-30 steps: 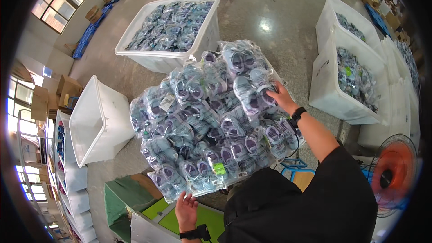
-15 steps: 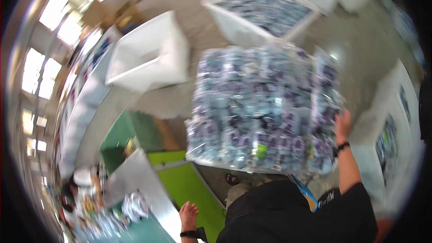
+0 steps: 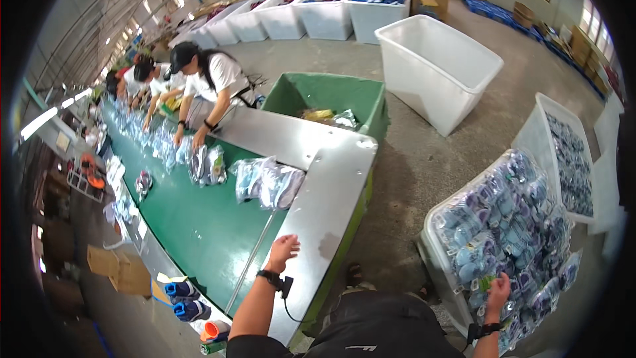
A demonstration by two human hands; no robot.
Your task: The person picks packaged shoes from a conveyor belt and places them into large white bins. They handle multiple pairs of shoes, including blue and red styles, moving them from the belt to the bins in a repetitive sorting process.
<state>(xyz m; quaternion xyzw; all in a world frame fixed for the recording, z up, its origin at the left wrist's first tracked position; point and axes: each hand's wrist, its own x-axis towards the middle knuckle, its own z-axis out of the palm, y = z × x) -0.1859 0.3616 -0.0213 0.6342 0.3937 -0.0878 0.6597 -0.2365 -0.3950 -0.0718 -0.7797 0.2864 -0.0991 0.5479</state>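
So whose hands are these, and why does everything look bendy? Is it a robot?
No robot: they're a person's two bare hands. The camera sits on that person's head, looking down; its very wide lens bends straight lines.

The left hand is near the metal edge of a green belt, where clear plastic bags lie. It looks empty. The right hand is over bagged shoes heaped in a white bin; I can't tell whether it touches any.

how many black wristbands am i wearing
2: one black band just behind your left hand, near the metal table edge; the other band just behind your right hand, by the bagged shoes. Both wrists show, so none seems hidden.
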